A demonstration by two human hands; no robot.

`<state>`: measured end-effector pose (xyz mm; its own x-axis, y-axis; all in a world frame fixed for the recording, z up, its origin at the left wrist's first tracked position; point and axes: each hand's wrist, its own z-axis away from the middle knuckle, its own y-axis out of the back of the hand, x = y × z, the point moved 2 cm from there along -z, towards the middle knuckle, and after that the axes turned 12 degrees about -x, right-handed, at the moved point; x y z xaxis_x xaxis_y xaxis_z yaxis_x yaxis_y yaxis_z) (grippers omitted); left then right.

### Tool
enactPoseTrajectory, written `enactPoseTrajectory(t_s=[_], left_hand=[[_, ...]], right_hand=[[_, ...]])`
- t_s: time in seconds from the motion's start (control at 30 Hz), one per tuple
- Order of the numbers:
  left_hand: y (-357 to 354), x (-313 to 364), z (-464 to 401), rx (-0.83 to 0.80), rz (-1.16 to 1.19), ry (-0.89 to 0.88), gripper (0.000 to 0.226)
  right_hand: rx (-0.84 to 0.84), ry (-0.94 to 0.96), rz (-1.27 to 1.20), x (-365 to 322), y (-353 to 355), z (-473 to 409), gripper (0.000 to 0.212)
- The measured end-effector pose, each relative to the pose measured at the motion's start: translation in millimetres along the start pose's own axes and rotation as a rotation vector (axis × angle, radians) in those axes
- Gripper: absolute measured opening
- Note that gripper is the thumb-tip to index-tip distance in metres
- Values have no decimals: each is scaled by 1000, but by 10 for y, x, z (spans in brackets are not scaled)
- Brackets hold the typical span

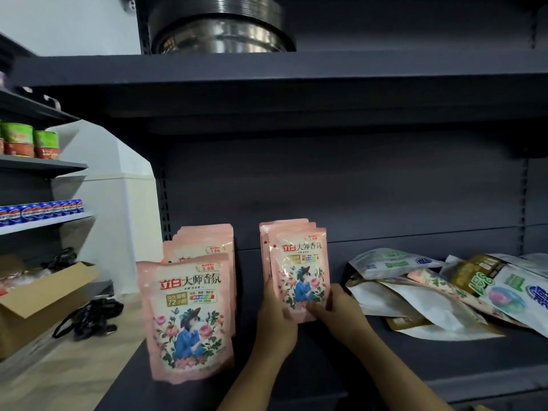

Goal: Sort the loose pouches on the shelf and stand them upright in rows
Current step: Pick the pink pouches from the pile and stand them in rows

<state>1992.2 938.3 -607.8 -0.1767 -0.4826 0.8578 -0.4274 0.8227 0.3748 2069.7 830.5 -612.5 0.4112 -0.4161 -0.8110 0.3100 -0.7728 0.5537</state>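
Note:
Two rows of pink floral pouches stand upright on the dark shelf [326, 369]. The left row [189, 315] has several pouches, the front one near the shelf's front edge. The middle row [296, 271] stands further back. My left hand [274, 318] holds the left side of its front pouch and my right hand [338, 307] grips the lower right corner. A loose pile of white, gold and pink pouches [450, 292] lies flat on the shelf to the right of my right hand.
An upper shelf board [267, 72] overhangs, with stacked metal bowls [219, 25] on top. To the left stand another rack with green tubs [29, 140] and blue cans [41, 210], an open cardboard box [38, 298] and a black strap bundle [92, 318] on the floor.

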Motion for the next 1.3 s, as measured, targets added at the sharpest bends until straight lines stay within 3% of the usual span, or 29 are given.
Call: enactPoseTrajectory(t_s=[0.47,0.7,1.17,1.3], left_hand=[[26,-20,70,80,-66,-11,56],[37,-13,75,66,-88,10,54],[12,15,133,78,-103,27,49],[4,-80,82,117,-178,11,49]], right_hand=[[-44,10,129,-55,-21,87,47],[-72,3,200,-61,-27,60,43],[-66,120,138,-13,-29,96,39],[-63,113,107,35,-34,58,49]])
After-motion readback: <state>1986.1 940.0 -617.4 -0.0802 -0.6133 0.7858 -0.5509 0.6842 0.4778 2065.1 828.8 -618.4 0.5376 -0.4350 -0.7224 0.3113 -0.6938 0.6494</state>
